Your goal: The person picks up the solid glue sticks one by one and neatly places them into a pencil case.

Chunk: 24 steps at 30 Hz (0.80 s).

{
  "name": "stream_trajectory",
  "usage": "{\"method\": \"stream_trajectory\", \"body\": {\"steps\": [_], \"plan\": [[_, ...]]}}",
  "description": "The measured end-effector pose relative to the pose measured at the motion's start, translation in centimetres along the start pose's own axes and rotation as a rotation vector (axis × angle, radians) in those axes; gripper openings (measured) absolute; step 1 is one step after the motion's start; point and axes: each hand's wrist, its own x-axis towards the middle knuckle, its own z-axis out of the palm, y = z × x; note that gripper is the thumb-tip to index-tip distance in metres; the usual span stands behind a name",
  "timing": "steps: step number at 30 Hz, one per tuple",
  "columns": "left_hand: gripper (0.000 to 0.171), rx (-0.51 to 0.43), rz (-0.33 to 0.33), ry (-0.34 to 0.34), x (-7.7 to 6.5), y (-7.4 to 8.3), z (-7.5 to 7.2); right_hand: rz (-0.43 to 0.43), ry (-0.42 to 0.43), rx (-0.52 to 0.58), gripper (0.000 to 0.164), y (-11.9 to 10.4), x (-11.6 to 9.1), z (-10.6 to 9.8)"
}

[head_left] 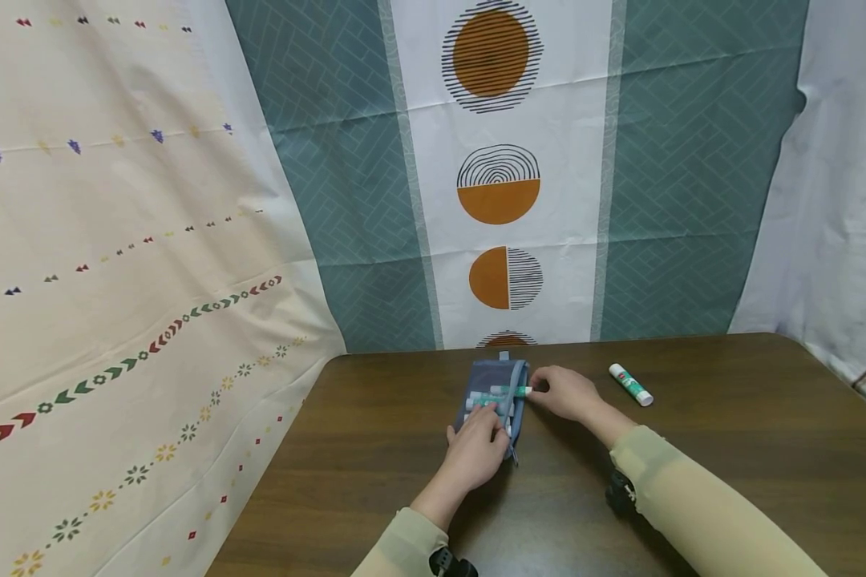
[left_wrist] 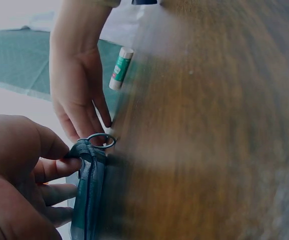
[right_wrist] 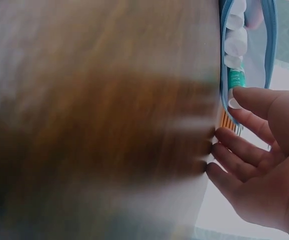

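Observation:
A blue-grey zip pouch [head_left: 482, 373] with a see-through front lies on the table, its zipped side open. Several white-capped glue sticks [right_wrist: 236, 42] are inside, one behind another. My left hand [head_left: 475, 450] holds the near end of the pouch; in the left wrist view its thumb and forefinger pinch the edge beside the zipper ring [left_wrist: 102, 140]. At the far end of the opening, my right hand [head_left: 567, 394] pinches the end of a green and white glue stick [right_wrist: 237, 78] between thumb and forefinger. Most of that stick is within the pouch. Its other fingers are spread near the tabletop.
Another green and white glue stick [head_left: 631, 385] lies on the brown wooden table [head_left: 693, 449], to the right beyond my right hand. Behind the table's far edge hangs a green and white patterned cloth [head_left: 685, 200]. A cream patterned cloth [head_left: 151, 240] hangs along the left.

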Motion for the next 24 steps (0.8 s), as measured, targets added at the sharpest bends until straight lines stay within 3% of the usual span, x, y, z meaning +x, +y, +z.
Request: {"method": "stream_trajectory", "body": {"steps": [13,17,19,21,24], "plan": [[0.021,0.004,0.007,-0.006,0.0,0.0,0.0,-0.022,-0.005,-0.003,0.018,-0.8,0.7,0.8],[0.022,-0.002,0.005,-0.007,0.0,0.0,0.0,-0.055,0.008,-0.006,0.020,0.8,2.1,2.3],[0.023,-0.010,0.006,-0.005,-0.1,0.1,0.0,-0.086,0.024,-0.026,0.022,2.7,3.5,3.9],[0.023,-0.021,0.018,0.004,-0.1,0.1,-0.1,-0.099,0.039,-0.040,0.022,3.2,3.9,4.4],[0.021,-0.030,0.034,0.022,-0.3,0.1,-0.1,-0.083,0.022,-0.037,0.019,1.8,3.1,3.7]]}}
